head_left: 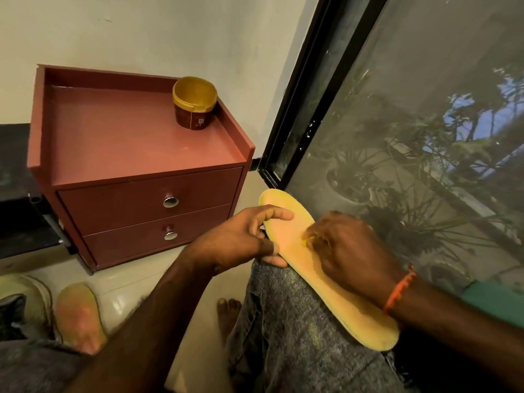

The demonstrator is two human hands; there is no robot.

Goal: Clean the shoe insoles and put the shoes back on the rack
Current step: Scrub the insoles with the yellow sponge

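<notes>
A yellow insole point(286, 222) lies along my right knee, its toe end pointing toward the window. My left hand point(241, 239) grips its left edge, thumb underneath and fingers over the top. My right hand point(348, 251) presses on the middle of the insole with curled fingers pinching a small yellow item point(305, 242); what that item is I cannot tell. A second insole point(79, 316) lies on the floor at the lower left, next to a pale shoe point(34, 296) that is partly cut off by the frame edge.
A reddish two-drawer cabinet point(113, 137) stands against the wall, with an open gold-rimmed tub point(194, 103) on its top. A black-framed window with mesh point(411, 137) fills the right side. My bare foot point(228, 310) rests on the pale floor tiles.
</notes>
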